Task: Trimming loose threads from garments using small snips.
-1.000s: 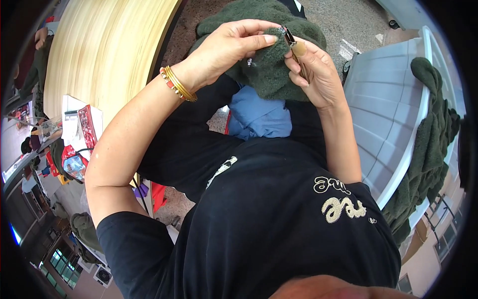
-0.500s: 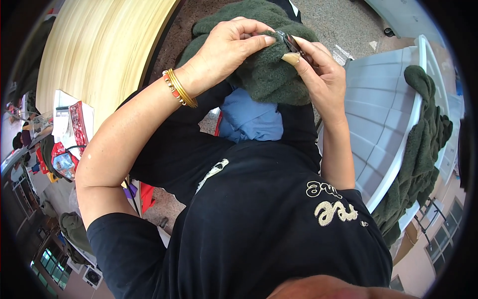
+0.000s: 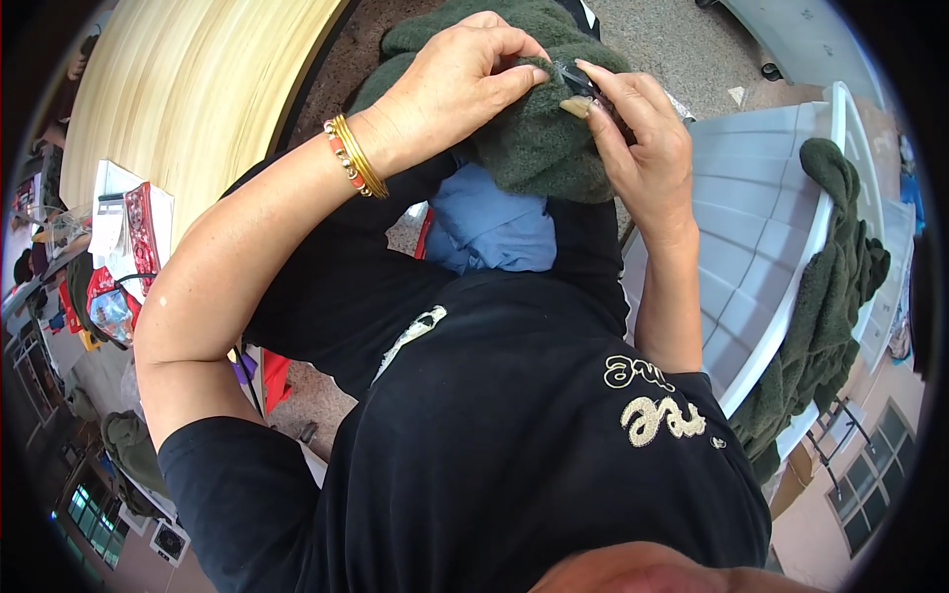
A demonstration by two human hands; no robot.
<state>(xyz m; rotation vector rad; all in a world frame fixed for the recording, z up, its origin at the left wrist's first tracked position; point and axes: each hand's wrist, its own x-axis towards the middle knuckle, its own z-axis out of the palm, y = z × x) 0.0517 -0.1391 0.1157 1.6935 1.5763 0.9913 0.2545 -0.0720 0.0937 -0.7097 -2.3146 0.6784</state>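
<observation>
A dark green fleecy cloth [image 3: 544, 153] lies bunched over my lap and knees. My left hand [image 3: 455, 74] pinches its upper surface between thumb and fingertips. Just to the right, my right hand [image 3: 647, 133] is closed around small dark thread snips [image 3: 579, 81], whose tip meets the cloth beside my left fingertips. A small shiny, clear bit shows on the fleece at that spot; I cannot tell what it is. A tan covering or long nail sits at my right thumb's tip. Blue fabric [image 3: 491, 222] rests between my legs under the fleece.
A pale wooden table [image 3: 198, 79] curves along the left, with papers and a red patterned packet [image 3: 141, 232] at its near edge. On the right stands a large pale plastic bin [image 3: 741, 198], more green fleece [image 3: 816, 296] hanging over its rim. Another grey bin [image 3: 806, 35] is beyond.
My right index finger has straightened and moved up along the snips. My left hand has risen slightly, still pinching the fleece. The whole view has shifted a little.
</observation>
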